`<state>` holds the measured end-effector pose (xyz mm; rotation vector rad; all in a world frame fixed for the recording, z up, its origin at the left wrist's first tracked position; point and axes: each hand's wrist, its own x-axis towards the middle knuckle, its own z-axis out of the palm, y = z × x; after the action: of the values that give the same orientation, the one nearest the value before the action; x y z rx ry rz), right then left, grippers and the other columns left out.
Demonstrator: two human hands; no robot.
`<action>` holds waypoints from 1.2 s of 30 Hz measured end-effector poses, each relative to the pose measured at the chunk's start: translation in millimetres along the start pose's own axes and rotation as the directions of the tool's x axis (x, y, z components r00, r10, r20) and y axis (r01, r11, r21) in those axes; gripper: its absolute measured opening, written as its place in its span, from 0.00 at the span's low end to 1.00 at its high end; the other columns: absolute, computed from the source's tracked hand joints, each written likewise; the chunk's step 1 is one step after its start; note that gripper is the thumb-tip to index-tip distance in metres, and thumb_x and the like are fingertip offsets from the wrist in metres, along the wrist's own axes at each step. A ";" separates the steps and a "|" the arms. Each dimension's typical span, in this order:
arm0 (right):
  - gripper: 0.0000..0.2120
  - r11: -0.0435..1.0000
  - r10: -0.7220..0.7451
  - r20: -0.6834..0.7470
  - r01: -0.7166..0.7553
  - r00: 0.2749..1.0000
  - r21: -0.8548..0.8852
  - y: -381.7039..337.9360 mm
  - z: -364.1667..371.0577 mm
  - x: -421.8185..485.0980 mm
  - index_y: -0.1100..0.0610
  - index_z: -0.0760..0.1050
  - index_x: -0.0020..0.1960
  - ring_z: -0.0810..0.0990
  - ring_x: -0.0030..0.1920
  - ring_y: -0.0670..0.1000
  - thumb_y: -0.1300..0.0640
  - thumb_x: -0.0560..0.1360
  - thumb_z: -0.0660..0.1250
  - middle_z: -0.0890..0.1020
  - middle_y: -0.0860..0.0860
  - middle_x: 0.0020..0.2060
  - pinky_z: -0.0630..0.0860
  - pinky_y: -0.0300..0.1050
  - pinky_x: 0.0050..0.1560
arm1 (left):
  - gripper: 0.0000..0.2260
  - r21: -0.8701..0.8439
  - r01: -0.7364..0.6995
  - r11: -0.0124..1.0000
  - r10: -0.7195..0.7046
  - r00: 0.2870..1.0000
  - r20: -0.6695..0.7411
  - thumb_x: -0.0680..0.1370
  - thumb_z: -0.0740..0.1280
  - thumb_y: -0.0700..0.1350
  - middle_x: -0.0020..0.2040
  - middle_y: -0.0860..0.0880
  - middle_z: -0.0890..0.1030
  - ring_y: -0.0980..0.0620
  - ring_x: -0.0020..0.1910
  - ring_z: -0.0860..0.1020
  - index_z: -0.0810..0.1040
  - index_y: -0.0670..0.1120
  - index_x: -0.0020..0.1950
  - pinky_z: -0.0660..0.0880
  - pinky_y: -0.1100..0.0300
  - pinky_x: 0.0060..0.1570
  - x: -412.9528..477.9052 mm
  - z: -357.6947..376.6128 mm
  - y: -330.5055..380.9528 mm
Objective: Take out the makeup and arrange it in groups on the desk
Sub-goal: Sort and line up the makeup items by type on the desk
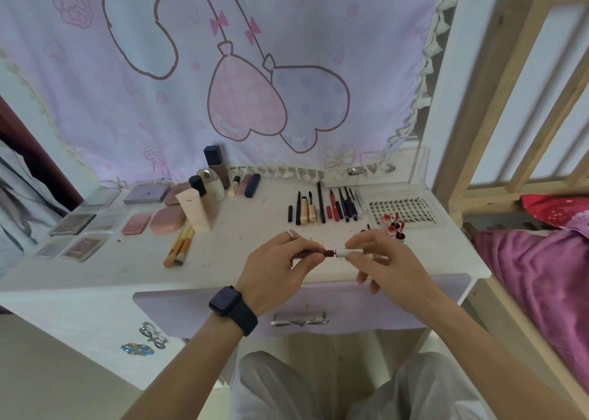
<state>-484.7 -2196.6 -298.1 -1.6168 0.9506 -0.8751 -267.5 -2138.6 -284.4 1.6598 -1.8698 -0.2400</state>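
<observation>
My left hand (275, 268) grips the dark red tube of a lip gloss (325, 254) above the front of the white desk (242, 266). My right hand (381, 258) pinches its white cap (345, 253), which meets the tube's end. Makeup lies in groups on the desk: palettes and compacts (95, 225) at left, bottles (210, 183) at the back, brushes (180, 244) in front of them, pencils and mascaras (328, 204) right of centre, and small lip glosses (395, 228) beside a lash tray (404, 212).
A clear acrylic box (395, 167) stands at the desk's back right. A pink cartoon cloth (223, 69) hangs behind. The lilac drawer (299, 308) is shut below my hands. A wooden bed frame (497, 132) with pink bedding (535, 276) stands to the right.
</observation>
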 end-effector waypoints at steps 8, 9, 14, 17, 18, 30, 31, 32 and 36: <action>0.12 0.999 0.023 -0.001 -0.023 1.000 -0.038 -0.8 2.7 -1.2 0.52 0.81 0.48 0.75 0.27 0.46 0.45 0.80 0.66 0.84 0.48 0.35 0.74 0.41 0.28 | 0.07 -0.032 -0.001 0.999 0.001 1.000 0.006 0.79 0.68 0.54 0.44 0.61 0.77 0.61 0.44 0.74 0.82 0.59 0.56 0.69 0.67 0.41 -0.2 3.6 -0.1; 0.10 1.000 0.008 -0.018 -0.009 1.000 -0.030 -0.7 1.1 -1.8 0.51 0.81 0.48 0.75 0.27 0.46 0.47 0.81 0.66 0.83 0.48 0.35 0.74 0.41 0.28 | 0.06 -0.054 0.009 0.999 -0.009 1.000 0.006 0.79 0.68 0.54 0.44 0.61 0.77 0.60 0.43 0.74 0.83 0.59 0.55 0.70 0.66 0.41 0.2 3.4 0.1; 0.07 0.996 -0.087 -0.064 0.087 0.994 -0.009 -2.1 -3.7 -4.3 0.43 0.82 0.48 0.76 0.28 0.47 0.52 0.81 0.66 0.83 0.49 0.37 0.75 0.39 0.30 | 0.06 -0.204 0.060 0.977 -0.063 0.998 -0.008 0.79 0.70 0.49 0.41 0.58 0.80 0.57 0.41 0.75 0.85 0.53 0.52 0.70 0.66 0.41 -0.3 3.0 1.0; 0.08 0.993 -0.118 -0.086 0.117 0.989 -0.023 -3.9 -3.9 -5.5 0.41 0.82 0.48 0.76 0.29 0.47 0.52 0.81 0.66 0.83 0.47 0.35 0.77 0.41 0.31 | 0.05 -0.276 0.084 0.958 -0.087 0.996 0.001 0.79 0.70 0.48 0.39 0.57 0.80 0.60 0.38 0.74 0.86 0.51 0.51 0.67 0.71 0.39 -0.4 2.0 3.5; 0.08 0.991 -0.130 -0.097 0.127 0.987 -0.034 -4.1 -4.7 -5.5 0.40 0.81 0.48 0.76 0.29 0.47 0.52 0.81 0.66 0.82 0.46 0.34 0.77 0.41 0.31 | 0.05 -0.289 0.095 0.953 -0.096 0.995 0.010 0.79 0.70 0.48 0.39 0.56 0.81 0.60 0.38 0.73 0.86 0.51 0.51 0.67 0.71 0.38 0.0 1.3 4.2; 0.09 0.977 -0.198 -0.143 0.184 0.970 -0.106 -5.0 -20.6 -8.7 0.40 0.81 0.49 0.80 0.33 0.45 0.55 0.80 0.67 0.82 0.43 0.35 0.78 0.39 0.32 | 0.06 -0.321 0.163 0.933 -0.156 0.987 0.046 0.79 0.70 0.47 0.41 0.56 0.82 0.63 0.37 0.73 0.86 0.49 0.52 0.68 0.72 0.39 1.3 -4.0 1.5; 0.09 0.977 -0.201 -0.151 0.186 0.968 -0.109 -5.0 -20.8 -9.0 0.40 0.81 0.49 0.80 0.33 0.45 0.55 0.80 0.68 0.82 0.43 0.36 0.78 0.38 0.33 | 0.06 -0.327 0.164 0.931 -0.158 0.986 0.046 0.79 0.70 0.47 0.40 0.56 0.81 0.63 0.36 0.73 0.86 0.49 0.52 0.68 0.72 0.39 1.7 -4.1 1.3; 0.09 0.975 -0.206 -0.161 0.189 0.965 -0.116 -5.2 -21.1 -9.2 0.40 0.80 0.49 0.81 0.33 0.45 0.55 0.80 0.68 0.83 0.42 0.37 0.78 0.37 0.33 | 0.06 -0.330 0.166 0.929 -0.159 0.986 0.047 0.79 0.70 0.47 0.40 0.56 0.81 0.63 0.36 0.73 0.86 0.49 0.52 0.68 0.71 0.39 1.9 -4.5 1.1; 0.13 0.954 -0.268 -0.187 0.234 0.945 -0.188 -5.9 -22.8 -11.6 0.37 0.79 0.49 0.83 0.37 0.45 0.57 0.80 0.69 0.83 0.40 0.43 0.79 0.34 0.35 | 0.06 -0.334 0.170 0.927 -0.164 0.985 0.048 0.79 0.70 0.48 0.42 0.56 0.82 0.62 0.36 0.73 0.86 0.49 0.52 0.69 0.70 0.39 2.7 -5.7 -0.7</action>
<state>-509.0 -2194.3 -288.5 -1.8418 0.9964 -1.1897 -263.8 -2139.8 -279.3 1.5788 -1.5929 -0.6146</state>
